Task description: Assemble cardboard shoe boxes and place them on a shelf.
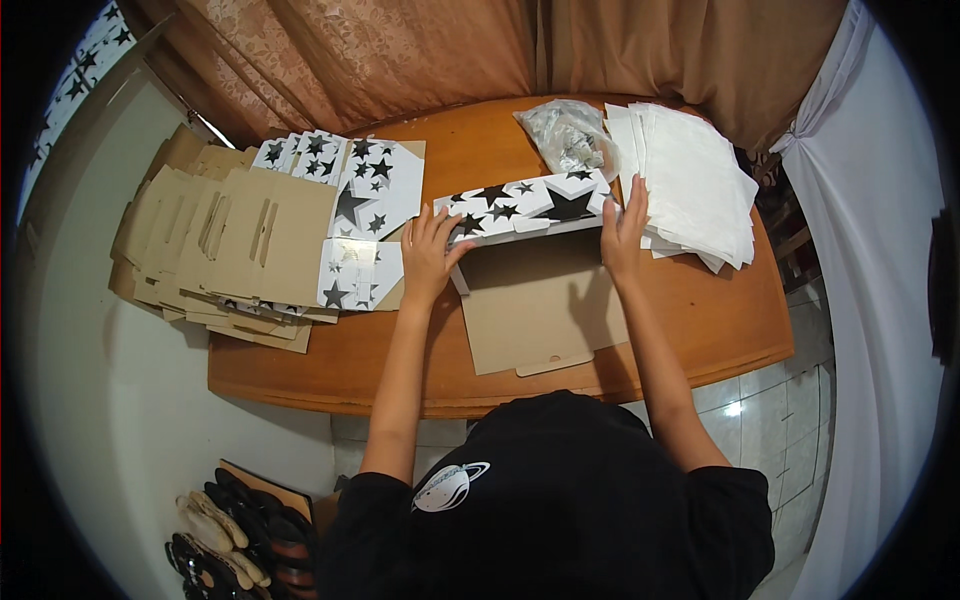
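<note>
A partly folded cardboard box [520, 208], white with black stars outside and plain brown inside, stands on the table in front of me. Its brown flap [540, 335] lies spread toward me, with a small tab at the near edge. My left hand [432, 250] grips the box's left end, fingers over the starred side and thumb at the front edge. Against the right end presses my right hand [624, 228], its fingers fairly straight and pointing away from me. Between them the two hands hold the box.
Flat box blanks [230, 230] are piled at the left, several brown side up. At the back stands a clear plastic bag [572, 138], contents hard to make out. White sheets [690, 180] are stacked at right on the wooden table [720, 340]. Shoes [245, 530] lie below left.
</note>
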Demonstrator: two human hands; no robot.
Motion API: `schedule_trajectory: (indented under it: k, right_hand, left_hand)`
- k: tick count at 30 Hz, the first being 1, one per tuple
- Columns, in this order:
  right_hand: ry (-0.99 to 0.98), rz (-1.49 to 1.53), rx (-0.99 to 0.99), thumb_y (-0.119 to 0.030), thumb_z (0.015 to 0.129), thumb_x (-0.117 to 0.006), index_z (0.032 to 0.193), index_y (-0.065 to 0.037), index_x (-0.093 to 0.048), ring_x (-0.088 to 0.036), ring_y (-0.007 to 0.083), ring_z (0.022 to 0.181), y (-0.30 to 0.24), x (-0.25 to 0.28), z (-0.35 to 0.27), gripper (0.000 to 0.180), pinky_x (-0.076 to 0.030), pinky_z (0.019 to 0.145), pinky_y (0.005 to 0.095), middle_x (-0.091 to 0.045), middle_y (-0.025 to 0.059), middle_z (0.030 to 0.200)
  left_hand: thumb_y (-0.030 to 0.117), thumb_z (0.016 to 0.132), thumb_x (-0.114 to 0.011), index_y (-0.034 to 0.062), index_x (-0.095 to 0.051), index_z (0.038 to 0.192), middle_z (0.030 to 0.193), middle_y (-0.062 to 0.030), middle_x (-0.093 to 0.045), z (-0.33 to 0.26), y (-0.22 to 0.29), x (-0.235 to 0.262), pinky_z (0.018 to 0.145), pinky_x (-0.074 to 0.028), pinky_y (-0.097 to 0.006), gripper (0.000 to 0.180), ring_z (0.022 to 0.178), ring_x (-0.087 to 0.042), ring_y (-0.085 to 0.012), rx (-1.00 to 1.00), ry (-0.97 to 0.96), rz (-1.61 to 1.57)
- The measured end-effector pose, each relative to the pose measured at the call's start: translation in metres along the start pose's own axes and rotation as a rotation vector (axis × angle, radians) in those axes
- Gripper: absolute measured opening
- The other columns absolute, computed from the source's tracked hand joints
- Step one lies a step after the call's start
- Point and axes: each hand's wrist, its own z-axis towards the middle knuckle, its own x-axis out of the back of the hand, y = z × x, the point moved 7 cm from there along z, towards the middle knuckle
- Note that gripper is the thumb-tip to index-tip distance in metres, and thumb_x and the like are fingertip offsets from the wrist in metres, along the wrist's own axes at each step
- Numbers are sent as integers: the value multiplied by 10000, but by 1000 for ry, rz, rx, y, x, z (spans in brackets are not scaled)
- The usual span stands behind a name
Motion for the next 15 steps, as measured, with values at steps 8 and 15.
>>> schedule_trajectory:
  k: [8, 15]
  right_hand:
    - [-481, -254, 320, -416, 771, -593, 1322, -126, -342, -188, 375, 1301, -73, -23, -88, 672, -35, 981, 644, -303, 151, 1359]
    - [-697, -373, 266, -439, 757, -600, 1323, -127, -323, -246, 345, 1284, -51, -56, -123, 703, -57, 957, 688, -374, 102, 1328]
  left_hand:
    - [415, 819, -532, 96, -521, 1154, 708, -113, -610, 45, 0, -12, 810, -414, -411, 462, 665, -606, -231, -14, -79, 294]
    - [269, 890, -430, 80, -465, 1222, 622, -211, -591, -36, 11, -47, 528, -468, -474, 384, 573, -595, -363, 264, -529, 160]
